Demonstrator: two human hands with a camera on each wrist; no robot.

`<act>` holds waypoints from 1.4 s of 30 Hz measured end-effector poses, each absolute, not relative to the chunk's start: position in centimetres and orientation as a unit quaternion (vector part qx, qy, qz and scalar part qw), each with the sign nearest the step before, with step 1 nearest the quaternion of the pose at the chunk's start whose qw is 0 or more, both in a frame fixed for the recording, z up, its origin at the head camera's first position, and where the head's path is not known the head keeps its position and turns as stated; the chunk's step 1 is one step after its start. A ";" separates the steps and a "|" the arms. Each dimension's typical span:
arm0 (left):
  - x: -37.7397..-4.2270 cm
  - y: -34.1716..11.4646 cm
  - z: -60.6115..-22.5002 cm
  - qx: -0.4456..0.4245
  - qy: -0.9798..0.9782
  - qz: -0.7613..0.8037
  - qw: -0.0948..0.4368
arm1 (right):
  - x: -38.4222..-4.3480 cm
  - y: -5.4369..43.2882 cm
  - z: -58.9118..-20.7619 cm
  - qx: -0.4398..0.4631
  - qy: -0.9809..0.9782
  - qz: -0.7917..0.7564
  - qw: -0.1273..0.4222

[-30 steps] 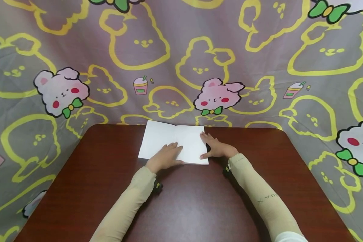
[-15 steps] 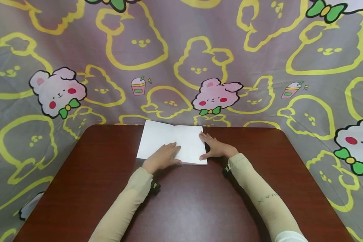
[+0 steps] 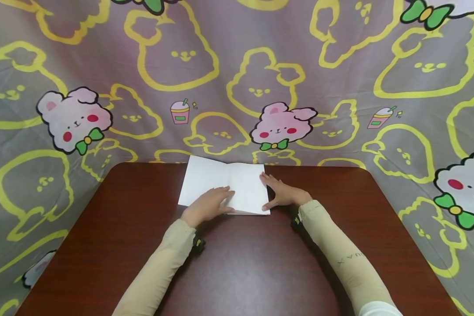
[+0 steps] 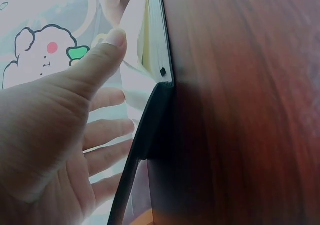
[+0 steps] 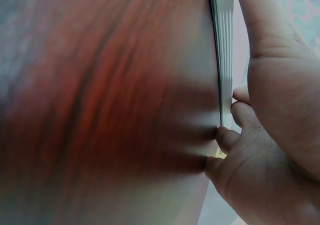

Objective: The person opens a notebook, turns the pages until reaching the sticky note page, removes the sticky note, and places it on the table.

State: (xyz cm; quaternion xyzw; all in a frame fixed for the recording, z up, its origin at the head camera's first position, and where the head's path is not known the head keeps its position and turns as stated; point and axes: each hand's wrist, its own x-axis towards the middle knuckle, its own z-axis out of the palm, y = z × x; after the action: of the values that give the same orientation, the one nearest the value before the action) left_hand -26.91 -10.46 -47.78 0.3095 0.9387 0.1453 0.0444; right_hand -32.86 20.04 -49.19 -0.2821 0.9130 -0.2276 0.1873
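An open notebook [image 3: 245, 184] with blank white pages lies near the far edge of the table. Its dark cover [image 4: 127, 177] stands tilted off the tabletop on the left side, as the left wrist view shows. My left hand [image 3: 208, 205] reaches over the left page near the fold, its fingers extended and spread and the thumb by the near edge. At the notebook's right edge my right hand [image 3: 283, 193] rests with fingers apart, thumb at the near corner. In the right wrist view its fingertips [image 5: 215, 166] touch the table beside the page stack [image 5: 226, 50].
The dark red-brown wooden table [image 3: 253, 263] reaches toward me with rounded far corners. A patterned cloth [image 3: 205, 57] with cartoon animals hangs behind it and at both sides. Each wrist carries a small black device.
My left hand has slid a little to the left across the notebook. The right hand keeps its place at the right edge. The view has shifted slightly.
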 end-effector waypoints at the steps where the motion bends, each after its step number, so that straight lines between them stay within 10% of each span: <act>1: -26.9 -10.5 -47.8 0.310 0.939 0.146 0.042 | -32.9 20.1 -49.2 -0.284 0.913 -0.228 0.186; 27: -26.0 -11.5 -47.6 0.366 0.921 0.075 -0.113 | -32.9 20.0 -49.4 -0.284 0.913 -0.232 0.178; 42: -25.3 -11.1 -47.7 0.349 0.927 0.109 -0.086 | -32.8 20.3 -49.5 -0.286 0.914 -0.231 0.174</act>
State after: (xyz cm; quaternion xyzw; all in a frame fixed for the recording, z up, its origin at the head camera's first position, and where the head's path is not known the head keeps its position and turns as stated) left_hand -25.32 -11.09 -47.71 0.3490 0.9268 0.1090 -0.0855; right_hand -32.83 20.25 -49.50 -0.2859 0.9135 -0.2308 0.1744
